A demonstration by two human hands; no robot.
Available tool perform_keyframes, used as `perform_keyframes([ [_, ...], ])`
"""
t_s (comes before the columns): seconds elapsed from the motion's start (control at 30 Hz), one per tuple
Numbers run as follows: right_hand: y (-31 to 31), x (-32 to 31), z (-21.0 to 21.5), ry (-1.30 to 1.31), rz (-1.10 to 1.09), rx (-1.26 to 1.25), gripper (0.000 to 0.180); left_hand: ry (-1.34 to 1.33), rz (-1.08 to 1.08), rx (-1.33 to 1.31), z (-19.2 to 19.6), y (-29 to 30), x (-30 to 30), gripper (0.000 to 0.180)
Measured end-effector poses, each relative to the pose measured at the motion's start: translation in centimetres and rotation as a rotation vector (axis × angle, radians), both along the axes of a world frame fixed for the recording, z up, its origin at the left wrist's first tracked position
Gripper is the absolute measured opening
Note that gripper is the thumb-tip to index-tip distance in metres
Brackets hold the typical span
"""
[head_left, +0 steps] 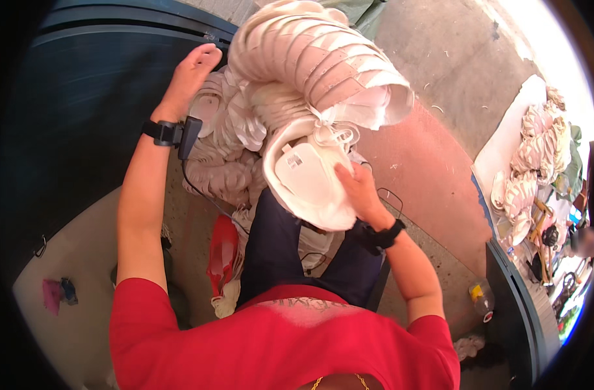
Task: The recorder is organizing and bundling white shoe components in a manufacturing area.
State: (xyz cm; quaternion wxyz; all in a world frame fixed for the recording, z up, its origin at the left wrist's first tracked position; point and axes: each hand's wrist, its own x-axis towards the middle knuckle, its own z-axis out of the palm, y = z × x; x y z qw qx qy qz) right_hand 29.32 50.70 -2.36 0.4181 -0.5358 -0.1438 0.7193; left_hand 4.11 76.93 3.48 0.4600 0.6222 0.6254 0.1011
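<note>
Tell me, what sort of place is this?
Probably a workshop where shoes get made. A long stack of nested pale pieces curves up ahead, the right hand holds a white shoe-like piece, and more pale bundles lie off to the right.

This looks like a workshop to me: nested pale fabric pieces are stacked just beyond my right hand. More bundles lie heaped well to its right.
</note>
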Motion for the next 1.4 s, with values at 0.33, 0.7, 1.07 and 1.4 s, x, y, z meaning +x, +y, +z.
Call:
perform_keyframes([
  [0.33, -0.9, -2.8, -13.8, -0.168, -0.325, 0.061, 0.024, -0.022, -0.297, -0.193, -13.0, -11.0, 8.2, 0.045],
  [0.7, 0.8, -7.7, -11.6, -0.56, 0.0, 0.111, 0.041, -0.093, -0.592, 0.1, -11.6, -12.7, 9.3, 0.055],
  [1.07, -4.1, -11.3, -17.5, -0.52, -0.219, 0.242, 0.041, -0.595, -0.218, -0.287, -18.8, -17.0, 0.2, 0.056],
  [1.4, -6.8, -12.6, -19.8, -0.356, -0.274, 0.207, 0.041, -0.757, -0.206, -0.423, -21.7, -18.7, -0.7, 0.064],
])
